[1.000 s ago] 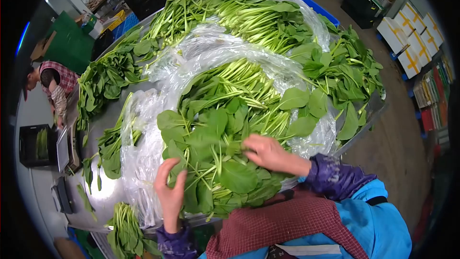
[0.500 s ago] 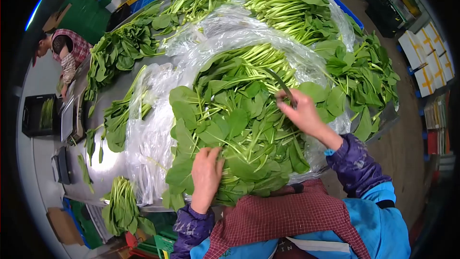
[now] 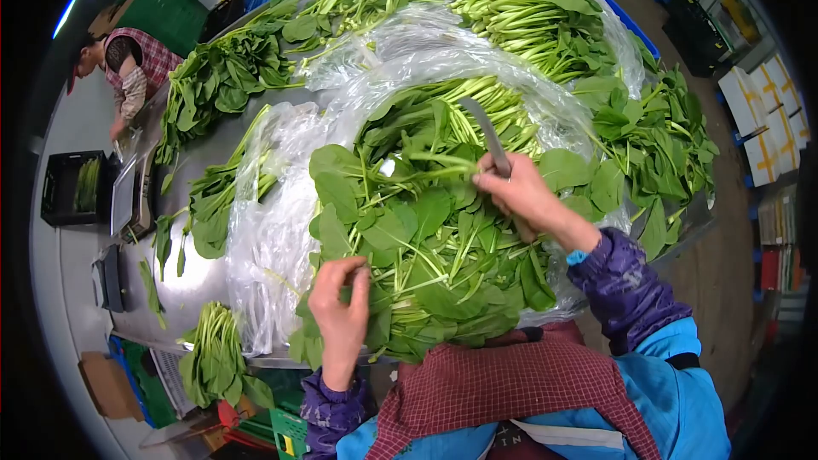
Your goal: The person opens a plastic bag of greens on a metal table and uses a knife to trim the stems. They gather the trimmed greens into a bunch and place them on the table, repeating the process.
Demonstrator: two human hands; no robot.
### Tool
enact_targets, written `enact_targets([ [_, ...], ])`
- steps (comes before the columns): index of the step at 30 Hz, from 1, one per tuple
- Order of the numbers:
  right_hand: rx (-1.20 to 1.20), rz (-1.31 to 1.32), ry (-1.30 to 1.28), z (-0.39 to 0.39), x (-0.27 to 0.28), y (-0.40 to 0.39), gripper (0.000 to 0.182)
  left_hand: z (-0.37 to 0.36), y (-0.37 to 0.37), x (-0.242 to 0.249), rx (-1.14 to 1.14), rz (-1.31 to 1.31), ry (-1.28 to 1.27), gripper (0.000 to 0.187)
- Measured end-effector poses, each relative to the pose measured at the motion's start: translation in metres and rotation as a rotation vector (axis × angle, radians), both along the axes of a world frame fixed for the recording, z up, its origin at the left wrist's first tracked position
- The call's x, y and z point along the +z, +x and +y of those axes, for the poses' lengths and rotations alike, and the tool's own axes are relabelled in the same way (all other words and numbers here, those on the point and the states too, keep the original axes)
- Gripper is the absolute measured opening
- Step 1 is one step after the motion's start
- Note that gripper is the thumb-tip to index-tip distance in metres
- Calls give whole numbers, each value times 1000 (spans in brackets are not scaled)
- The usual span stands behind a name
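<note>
My right hand [image 3: 520,192] is closed around a knife [image 3: 486,132], its blade pointing up and away over the pile. Its fingertips also pinch the stem end of a leafy green [image 3: 439,162], whose leaves extend to the left. My left hand [image 3: 339,307] is loosely curled at the near left edge of the pile, with a gap between thumb and fingers and nothing visible in it. Beneath both hands spreads a heap of leafy greens [image 3: 426,238], stems and leaves mixed, on clear plastic sheeting [image 3: 273,264].
More bunches of greens [image 3: 520,25] lie at the back, and others [image 3: 217,353] hang over the near left edge of the metal table [image 3: 192,285]. Another person [image 3: 136,64] stands far left near a black crate [image 3: 68,187]. White boxes [image 3: 767,111] are stacked at right.
My right hand has shifted slightly left and now pinches a leafy stem beside the knife, whose blade has turned. My left hand has moved left, off the leaves it was touching.
</note>
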State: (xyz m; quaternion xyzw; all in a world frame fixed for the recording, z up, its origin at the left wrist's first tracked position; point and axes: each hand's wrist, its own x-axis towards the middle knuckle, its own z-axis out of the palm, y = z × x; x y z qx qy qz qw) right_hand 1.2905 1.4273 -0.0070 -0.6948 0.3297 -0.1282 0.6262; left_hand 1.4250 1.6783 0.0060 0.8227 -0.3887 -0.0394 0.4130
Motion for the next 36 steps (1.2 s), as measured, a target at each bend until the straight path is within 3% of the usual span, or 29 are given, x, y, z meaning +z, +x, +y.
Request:
enact_targets([
  [5, 138, -46, 229, 46, 10, -17, 13, -35, -30, 18, -176, -383, -196, 20],
  [9, 315, -59, 356, 69, 20, -28, 17, -46, -39, 17, -237, -480, -119, 25],
  [11, 322, -112, 378, 73, 23, -30, 16, -41, -43, 6, -304, -232, -49, 27],
  [12, 320, -112, 377, 73, 20, -31, 16, -42, -45, 8, -283, -132, -93, 18],
  [13, 316, -190, -92, 72, 14, -33, 14, -40, -46, 10, -284, -132, -95, 18],
  [14, 301, -262, -562, 72, 11, -34, 14, -37, -47, 12, -244, 251, -76, 13],
  [15, 301, -263, -563, 74, 11, -35, 14, -35, -46, 13, -199, 632, -55, 11],
  [17, 295, -121, -811, 80, 13, -35, 15, -31, -44, 15, -235, 699, -72, 14],
  [19, 250, -78, -778, 83, 3, -28, 15, -25, -40, 26, -253, 1003, -95, 17],
  [20, 209, -39, -745, 83, -1, -26, 16, -21, -35, 32, -243, 1019, -108, 18],
  [23, 136, -87, -731, 71, 2, -28, 15, -5, -17, 39, -94, 948, -309, 15],
  [27, 258, 21, -621, 66, -2, -32, 13, -1, -4, 31, 58, 760, -395, 11],
  [29, 282, 9, -606, 71, -14, -33, 17, -5, -7, 12, -14, 382, -123, 7],
  [31, 278, 118, -515, 73, -18, -31, 22, -17, -20, -2, -292, 82, -35, 15],
  [33, 290, 175, -488, 71, -27, -33, 26, -25, -38, -15, -456, 51, 249, 29],
  [36, 327, 180, -457, 65, -39, -38, 26, -30, -40, -30, -467, -22, 349, 30],
])
